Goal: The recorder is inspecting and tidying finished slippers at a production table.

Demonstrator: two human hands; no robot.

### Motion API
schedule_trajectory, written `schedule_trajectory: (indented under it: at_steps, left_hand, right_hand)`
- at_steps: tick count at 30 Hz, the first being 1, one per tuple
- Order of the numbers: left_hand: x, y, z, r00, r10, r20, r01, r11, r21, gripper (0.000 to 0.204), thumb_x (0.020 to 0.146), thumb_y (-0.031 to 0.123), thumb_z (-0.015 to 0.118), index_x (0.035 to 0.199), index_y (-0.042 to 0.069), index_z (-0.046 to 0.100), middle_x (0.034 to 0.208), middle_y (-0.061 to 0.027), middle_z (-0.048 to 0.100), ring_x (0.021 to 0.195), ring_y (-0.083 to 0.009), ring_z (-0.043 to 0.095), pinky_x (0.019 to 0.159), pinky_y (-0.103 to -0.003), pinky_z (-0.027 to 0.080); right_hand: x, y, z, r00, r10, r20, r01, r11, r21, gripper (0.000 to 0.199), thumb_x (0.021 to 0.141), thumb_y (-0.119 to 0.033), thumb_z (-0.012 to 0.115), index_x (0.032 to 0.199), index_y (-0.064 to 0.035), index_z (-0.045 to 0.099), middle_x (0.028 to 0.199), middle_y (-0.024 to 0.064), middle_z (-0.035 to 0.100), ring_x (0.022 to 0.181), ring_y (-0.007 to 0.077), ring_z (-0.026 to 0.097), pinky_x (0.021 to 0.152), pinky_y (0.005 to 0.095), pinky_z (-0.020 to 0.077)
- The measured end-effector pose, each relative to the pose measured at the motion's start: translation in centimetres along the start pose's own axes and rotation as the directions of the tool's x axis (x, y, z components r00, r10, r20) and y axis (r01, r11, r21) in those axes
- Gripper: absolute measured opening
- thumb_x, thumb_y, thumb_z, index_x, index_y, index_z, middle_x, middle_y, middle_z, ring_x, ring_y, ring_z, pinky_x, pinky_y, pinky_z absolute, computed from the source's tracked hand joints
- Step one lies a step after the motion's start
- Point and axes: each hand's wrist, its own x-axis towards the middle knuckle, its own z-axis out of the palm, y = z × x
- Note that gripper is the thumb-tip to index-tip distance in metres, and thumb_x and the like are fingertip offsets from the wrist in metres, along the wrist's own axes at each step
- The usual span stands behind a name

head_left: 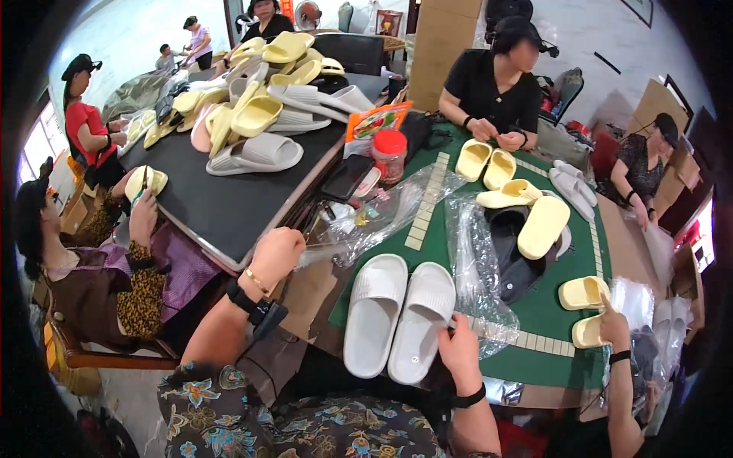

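Note:
Two pale grey slippers lie side by side in front of me, toes pointing away: a left one [372, 324] and a right one [420, 336] with a small round sticker on its insole. My right hand [461, 353] grips the outer edge of the right slipper near its heel. Up and to the left, my left hand [276, 258] is closed, its fingertips pinching the near end of a clear plastic bag [374, 229] that stretches away to the right. Another clear bag [477, 267] lies just right of the slippers.
Green table [366, 282] carries yellow slippers [544, 227], dark slippers [508, 259] and grey slippers [573, 187]. A red-lidded jar [389, 156] stands beyond the bag. Slippers heap on the black table [221, 195] at left. Co-workers sit around; one hand [613, 327] touches yellow slippers at right.

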Motion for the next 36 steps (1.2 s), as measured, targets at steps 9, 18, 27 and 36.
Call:
schedule_trajectory:
  at_steps: [9,18,27,36]
  left_hand:
    - [-0.4,-1.2,-0.1,0.998,-0.034,0.055,0.032,0.999,0.034,0.011,0.075,0.013,0.061,0.075,0.007,0.070,0.079,-0.0140,0.064,0.082,-0.0333,0.062,0.074,-0.043,0.050]
    - [0.3,-1.4,0.3,0.990,-0.038,-0.137,0.036,0.999,-0.016,0.010,0.074,0.010,0.063,0.076,0.002,0.068,0.074,-0.0177,0.064,0.075,-0.0344,0.063,0.070,-0.042,0.050]
    - [0.7,-3.0,-2.0,0.838,-0.331,-0.434,0.064,0.849,-0.524,0.009,0.086,0.009,0.060,0.087,0.000,0.062,0.076,-0.0073,0.064,0.067,-0.0160,0.060,0.063,-0.029,0.047]
    - [0.5,1.1,-7.3,0.677,-0.625,-0.388,-0.364,0.174,-0.915,0.007,0.097,0.012,0.052,0.096,0.006,0.055,0.079,-0.0002,0.054,0.057,-0.0030,0.043,0.046,-0.018,0.033]
  right_hand:
    - [0.1,-0.5,-0.4,0.994,0.089,0.062,-0.089,0.996,0.001,0.034,0.084,-0.018,0.059,0.112,0.0004,0.054,0.079,0.0256,0.065,0.075,0.0433,0.064,0.067,0.0492,0.0491]
    - [0.4,-0.6,-0.2,0.996,0.081,0.046,-0.080,0.997,-0.020,0.034,0.084,-0.019,0.060,0.113,-0.0018,0.053,0.080,0.0257,0.065,0.076,0.0439,0.064,0.069,0.0504,0.0491]
    - [0.1,-0.1,0.1,0.996,0.076,0.048,-0.074,0.996,-0.045,0.037,0.084,-0.024,0.060,0.115,-0.0042,0.053,0.088,0.0274,0.065,0.082,0.0467,0.063,0.075,0.0536,0.0493]
    - [0.0,-0.2,-1.0,0.997,0.063,0.046,-0.061,0.997,-0.054,0.040,0.085,-0.028,0.061,0.116,-0.0025,0.053,0.082,0.0254,0.066,0.079,0.0457,0.063,0.070,0.0532,0.0496]
